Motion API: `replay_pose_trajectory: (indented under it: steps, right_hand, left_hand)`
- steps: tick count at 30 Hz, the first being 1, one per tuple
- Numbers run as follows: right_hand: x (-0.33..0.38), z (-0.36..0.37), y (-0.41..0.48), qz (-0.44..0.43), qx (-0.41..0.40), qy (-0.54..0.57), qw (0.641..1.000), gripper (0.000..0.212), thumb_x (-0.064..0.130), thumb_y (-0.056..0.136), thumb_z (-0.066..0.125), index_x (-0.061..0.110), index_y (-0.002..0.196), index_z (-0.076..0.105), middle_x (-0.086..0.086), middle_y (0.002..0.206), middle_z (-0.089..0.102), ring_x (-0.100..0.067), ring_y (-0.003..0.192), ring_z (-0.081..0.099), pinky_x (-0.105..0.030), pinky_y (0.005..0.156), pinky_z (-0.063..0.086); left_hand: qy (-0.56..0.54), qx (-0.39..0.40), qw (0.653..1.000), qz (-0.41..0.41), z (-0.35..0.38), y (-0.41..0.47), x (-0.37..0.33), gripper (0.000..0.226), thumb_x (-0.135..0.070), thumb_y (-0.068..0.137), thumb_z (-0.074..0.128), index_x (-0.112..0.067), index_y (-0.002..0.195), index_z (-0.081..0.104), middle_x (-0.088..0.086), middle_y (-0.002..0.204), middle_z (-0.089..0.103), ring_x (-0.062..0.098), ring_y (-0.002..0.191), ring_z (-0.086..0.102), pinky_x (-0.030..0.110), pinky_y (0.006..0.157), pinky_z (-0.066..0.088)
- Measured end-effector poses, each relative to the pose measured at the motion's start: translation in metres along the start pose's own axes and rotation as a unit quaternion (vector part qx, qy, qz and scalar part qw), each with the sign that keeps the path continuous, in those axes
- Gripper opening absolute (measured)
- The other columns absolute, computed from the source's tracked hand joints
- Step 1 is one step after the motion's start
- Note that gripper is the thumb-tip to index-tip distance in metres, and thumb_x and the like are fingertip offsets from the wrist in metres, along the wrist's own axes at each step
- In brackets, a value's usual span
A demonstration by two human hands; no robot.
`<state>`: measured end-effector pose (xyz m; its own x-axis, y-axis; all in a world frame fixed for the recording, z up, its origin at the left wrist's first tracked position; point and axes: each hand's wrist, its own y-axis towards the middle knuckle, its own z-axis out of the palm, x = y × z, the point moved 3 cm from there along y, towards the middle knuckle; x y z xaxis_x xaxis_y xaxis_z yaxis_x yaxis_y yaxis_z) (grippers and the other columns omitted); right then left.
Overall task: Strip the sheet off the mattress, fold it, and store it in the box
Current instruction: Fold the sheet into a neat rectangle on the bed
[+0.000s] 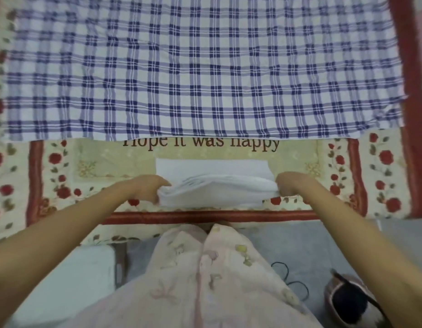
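A white sheet (214,185), folded into a thick bundle of several layers, lies near the front edge of the mattress (98,162), which has a cream cover with red roses. My left hand (148,188) grips the bundle's left end. My right hand (290,185) grips its right end. The near half of the bundle is raised between my hands, while its far part lies flat. A white box (70,275) stands on the floor at the lower left, partly behind my left forearm.
A blue-and-white checked cloth (200,67) covers the far part of the mattress. Grey floor (300,245) lies in front, with a dark cable (288,278) and a slipper (352,301) at the lower right. My pink floral garment fills the bottom centre.
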<state>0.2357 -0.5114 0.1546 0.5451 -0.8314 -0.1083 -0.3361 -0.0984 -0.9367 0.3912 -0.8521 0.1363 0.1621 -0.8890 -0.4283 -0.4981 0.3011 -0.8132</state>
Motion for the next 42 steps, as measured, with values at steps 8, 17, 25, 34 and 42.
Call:
replay_pose_trajectory:
  steps: [8,17,25,34,42]
  right_hand:
    - [0.018,0.008,-0.038,-0.066,-0.135,-0.049,0.987,0.013,0.004,0.085,0.056,0.009,0.096,0.052,0.001,0.081,0.052,-0.021,0.068,0.055,-0.025,0.045,0.032]
    - [-0.015,-0.232,-0.127,-0.032,-0.377,0.102,0.920,0.026,0.018,0.091,0.050,0.021,0.068,0.037,-0.001,0.079,0.048,-0.024,0.075,0.049,-0.031,0.059,0.035]
    - [-0.059,-0.416,-0.259,-0.035,-0.679,0.207,0.703,0.013,0.012,0.088,0.050,0.009,0.076,0.047,-0.004,0.074,0.042,-0.031,0.076,0.049,-0.034,0.053,0.019]
    - [-0.065,-0.352,-0.231,-0.042,-0.742,0.001,0.669,0.018,-0.002,0.074,0.067,0.016,0.080,0.065,-0.001,0.073,0.035,-0.023,0.064,0.038,-0.023,0.044,0.013]
    - [-0.039,-0.155,-0.024,-0.054,-0.468,-0.083,0.878,0.066,-0.018,0.068,0.054,0.010,0.127,0.051,-0.014,0.102,0.052,-0.031,0.086,0.048,-0.031,0.043,0.026]
  left_hand:
    - [0.076,-0.066,0.994,-0.040,0.017,-0.036,-0.003,0.017,-0.006,0.075,0.057,-0.020,0.084,0.059,-0.008,0.074,0.054,0.016,0.070,0.052,0.022,0.053,0.031]
    - [0.080,-0.450,0.880,-0.126,-0.236,-0.131,-0.002,0.013,-0.006,0.081,0.056,-0.015,0.074,0.062,0.002,0.084,0.056,0.023,0.077,0.053,0.030,0.059,0.038]
    - [0.088,-0.740,0.660,-0.100,-0.427,-0.268,-0.065,0.031,0.003,0.074,0.052,-0.014,0.087,0.073,0.012,0.088,0.062,0.035,0.087,0.059,0.032,0.060,0.040]
    - [0.229,-0.700,0.677,-0.013,-0.383,-0.208,-0.055,0.027,0.011,0.062,0.072,-0.014,0.073,0.067,0.003,0.068,0.053,0.029,0.059,0.055,0.021,0.039,0.025]
    - [0.278,-0.452,0.845,0.065,-0.169,-0.014,0.014,0.049,0.022,0.027,0.070,-0.011,0.058,0.052,0.003,0.057,0.046,0.024,0.047,0.049,0.014,0.036,0.006]
